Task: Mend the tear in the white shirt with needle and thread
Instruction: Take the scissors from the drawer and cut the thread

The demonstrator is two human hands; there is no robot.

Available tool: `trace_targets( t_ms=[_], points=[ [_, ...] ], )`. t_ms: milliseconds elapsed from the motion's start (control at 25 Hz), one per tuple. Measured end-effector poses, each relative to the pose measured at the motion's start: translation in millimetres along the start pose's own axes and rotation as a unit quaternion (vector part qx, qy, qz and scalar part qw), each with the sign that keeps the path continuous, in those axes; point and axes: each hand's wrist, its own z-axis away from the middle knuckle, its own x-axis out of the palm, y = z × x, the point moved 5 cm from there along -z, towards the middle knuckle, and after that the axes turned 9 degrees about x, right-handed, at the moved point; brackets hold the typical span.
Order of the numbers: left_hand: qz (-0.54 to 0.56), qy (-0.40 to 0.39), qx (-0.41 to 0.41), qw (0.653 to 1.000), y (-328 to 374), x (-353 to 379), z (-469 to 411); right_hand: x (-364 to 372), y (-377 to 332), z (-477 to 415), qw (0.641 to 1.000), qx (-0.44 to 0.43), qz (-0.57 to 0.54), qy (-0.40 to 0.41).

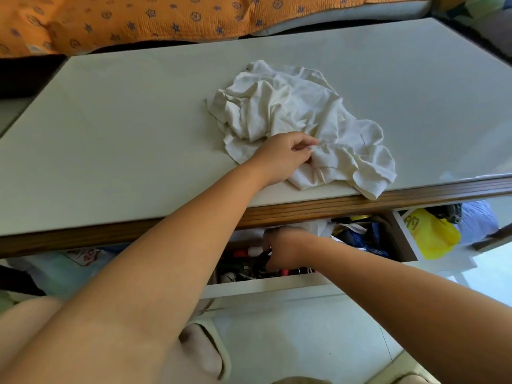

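A: Entry 1. Where is the white shirt [299, 112]?

B: It is crumpled in a heap on the pale table [124, 128], toward the near side. One fold at the heap's right corner hangs over the wooden edge [304, 212].

A: Left hand [285, 156]?

B: It reaches in from the lower left and rests on the near part of the heap. Thumb and forefinger are closed together on a ridge of fabric, and the other fingers are curled against the cloth. Logged as a pinch on the shirt.

A: Right hand [282, 250]?

B: It is below the tabletop, inside the open drawer [266, 284]. The back of the hand faces the camera and the fingers are bent down into the contents. Cannot tell whether they clasp anything, because the fingertips are hidden in clutter and shadow.

A: Drawer contents?

B: Small mixed items, tightly packed. There are red and white pieces just left of the hand and blue material to its right. Some may be spools, but they are too small and dark to identify.

A: Surroundings?

B: A yellow bag [432, 234] sits under the table, right of the drawer. An orange cloth [110, 20] with a blue pattern lies beyond the table's far edge. A pale slipper [205, 353] is on the floor beside the left forearm, low in view.

A: Hands relative to each other?

B: Well apart. The left is above the tabletop, the right beneath it, with the wooden edge between them.
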Motion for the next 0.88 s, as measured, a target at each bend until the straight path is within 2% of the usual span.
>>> trace_targets(
  t_ms=[160, 320, 440, 560, 680, 760, 880],
  points=[
    [0.021, -0.008, -0.02, 1.0, -1, 0, -2, -11, 16, 33, 0.986, -0.008, -0.167, 0.001],
    [0.052, -0.041, -0.046, 0.997, 0, -6, -7, -49, 42, 90, 0.984, -0.037, -0.171, -0.029],
    [0.056, -0.07, -0.067, 0.994, 2, -8, -9, -90, 82, 132, 0.964, -0.034, -0.262, -0.027],
    [0.105, -0.082, -0.083, 0.988, 2, -12, -16, -128, 131, 146, 0.919, -0.005, -0.388, 0.065],
    [0.112, -0.092, -0.095, 0.985, 5, -11, -25, -144, 162, 132, 0.841, 0.038, -0.512, 0.17],
    [0.046, -0.085, -0.081, 0.992, 10, -7, -33, -145, 169, 116, 0.806, 0.046, -0.559, 0.19],
    [-0.011, -0.076, -0.072, 0.994, 17, 2, -42, -145, 169, 97, 0.771, 0.032, -0.616, 0.161]
  ],
)
